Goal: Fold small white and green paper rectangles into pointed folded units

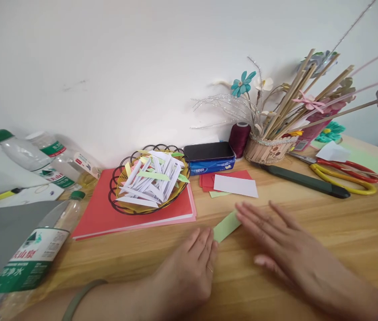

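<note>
A pale green folded paper strip [226, 226] lies flat on the light wooden worktop [309, 214], just in front of the person, between both hands. The left hand [185, 272] rests palm down, its grip apart with fingers extended, fingertips touching the strip's near left end. The right hand [285, 249] lies flat too, fingers spread and holding nothing, fingertips touching the strip's right end. Behind the strip sit a white paper rectangle [236, 185] on small red paper squares [209, 180]. To the left, a black wire basket [149, 178] holding folded white and green paper pieces stands on a stack of red card sheets [98, 214]. Yellow-handled scissors [346, 178] lie at the right
</note>
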`<state>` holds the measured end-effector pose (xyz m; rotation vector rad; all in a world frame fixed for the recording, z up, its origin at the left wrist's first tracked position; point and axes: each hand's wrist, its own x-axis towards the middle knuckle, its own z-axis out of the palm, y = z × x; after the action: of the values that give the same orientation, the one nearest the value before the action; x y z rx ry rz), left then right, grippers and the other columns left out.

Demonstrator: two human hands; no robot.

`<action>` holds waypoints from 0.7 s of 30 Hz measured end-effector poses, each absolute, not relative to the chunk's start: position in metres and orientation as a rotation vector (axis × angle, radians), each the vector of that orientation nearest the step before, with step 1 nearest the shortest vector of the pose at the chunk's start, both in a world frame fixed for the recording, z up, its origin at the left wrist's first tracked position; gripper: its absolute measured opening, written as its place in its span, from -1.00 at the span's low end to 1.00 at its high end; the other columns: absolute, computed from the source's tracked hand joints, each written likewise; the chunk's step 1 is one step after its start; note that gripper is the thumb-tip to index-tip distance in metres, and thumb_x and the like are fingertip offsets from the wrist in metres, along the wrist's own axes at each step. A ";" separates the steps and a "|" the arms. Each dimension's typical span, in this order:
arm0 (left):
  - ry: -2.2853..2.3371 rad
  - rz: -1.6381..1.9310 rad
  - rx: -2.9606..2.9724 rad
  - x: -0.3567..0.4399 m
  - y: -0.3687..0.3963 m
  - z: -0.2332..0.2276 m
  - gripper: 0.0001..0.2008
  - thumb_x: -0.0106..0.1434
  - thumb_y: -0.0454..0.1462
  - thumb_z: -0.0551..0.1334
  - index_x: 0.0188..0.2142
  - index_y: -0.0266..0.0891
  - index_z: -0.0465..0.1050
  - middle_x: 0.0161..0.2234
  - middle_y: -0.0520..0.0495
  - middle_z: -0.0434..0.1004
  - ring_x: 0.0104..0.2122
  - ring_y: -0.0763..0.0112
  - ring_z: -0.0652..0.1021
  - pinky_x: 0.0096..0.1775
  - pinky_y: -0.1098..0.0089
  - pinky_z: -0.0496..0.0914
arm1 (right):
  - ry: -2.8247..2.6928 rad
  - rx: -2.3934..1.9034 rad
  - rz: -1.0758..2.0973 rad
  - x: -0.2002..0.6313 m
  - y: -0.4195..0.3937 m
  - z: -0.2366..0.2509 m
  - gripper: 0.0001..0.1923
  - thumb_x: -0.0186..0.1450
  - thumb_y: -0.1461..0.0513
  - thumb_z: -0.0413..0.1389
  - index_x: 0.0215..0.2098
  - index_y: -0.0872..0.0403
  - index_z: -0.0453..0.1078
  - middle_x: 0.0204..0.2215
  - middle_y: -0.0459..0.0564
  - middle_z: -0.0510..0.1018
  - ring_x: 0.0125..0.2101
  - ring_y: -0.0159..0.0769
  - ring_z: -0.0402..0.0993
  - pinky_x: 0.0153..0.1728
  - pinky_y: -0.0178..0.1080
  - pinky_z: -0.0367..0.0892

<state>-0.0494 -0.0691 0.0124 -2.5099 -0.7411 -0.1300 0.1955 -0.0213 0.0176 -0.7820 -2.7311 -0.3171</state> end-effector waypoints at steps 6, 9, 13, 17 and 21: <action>-0.749 -0.122 -2.487 -0.050 -0.073 0.011 -0.63 0.29 -0.35 -0.01 -0.02 -0.55 0.36 -0.02 -0.36 0.43 0.01 0.09 0.43 0.05 0.12 0.16 | -2.802 -0.643 -0.184 0.177 -0.041 0.015 -0.41 0.35 0.13 -0.09 0.24 0.31 0.01 0.11 0.18 0.33 0.12 -0.15 0.22 0.01 -0.13 0.32; -0.740 -0.121 -2.486 -0.050 -0.074 0.010 -0.64 0.29 -0.37 -0.03 -0.03 -0.54 0.37 -0.04 -0.35 0.45 -0.02 0.10 0.46 0.04 0.12 0.17 | -2.753 -0.736 -0.247 0.191 -0.029 0.010 -0.42 0.34 0.14 -0.06 0.24 0.25 0.04 0.08 0.18 0.36 0.11 -0.10 0.23 0.01 -0.08 0.32; -0.760 -0.240 -2.485 -0.048 -0.071 0.009 -0.67 0.29 -0.41 -0.04 -0.10 -0.53 0.41 -0.10 -0.34 0.50 -0.04 0.08 0.47 0.04 0.09 0.18 | -2.761 -0.823 -0.282 0.209 -0.015 0.010 -0.46 0.35 0.19 -0.10 0.25 0.25 0.01 0.10 0.19 0.34 0.12 -0.15 0.22 0.08 -0.02 0.22; -0.812 -0.355 -2.526 -0.045 -0.060 0.011 -0.65 0.34 -0.39 -0.08 -0.03 -0.42 0.38 0.03 -0.23 0.41 0.07 0.11 0.37 0.02 0.13 0.23 | -2.787 -0.835 -0.265 0.211 -0.016 0.008 -0.44 0.34 0.16 -0.07 0.25 0.25 0.01 0.13 0.19 0.30 0.15 -0.17 0.17 0.14 0.02 0.12; -0.795 -0.224 -2.627 -0.043 -0.052 0.012 -0.62 0.38 -0.36 -0.14 0.10 -0.34 0.27 0.14 -0.10 0.29 0.13 0.27 0.30 0.02 0.26 0.26 | -2.764 -0.788 -0.355 0.206 -0.021 0.002 -0.46 0.33 0.15 -0.04 0.20 0.30 0.10 0.10 0.23 0.34 0.14 -0.15 0.18 0.15 0.01 0.10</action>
<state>-0.0431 -0.0524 0.0123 -2.6271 -0.7955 -0.2243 0.2057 -0.0212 0.0021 -0.7876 -2.7638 -0.3545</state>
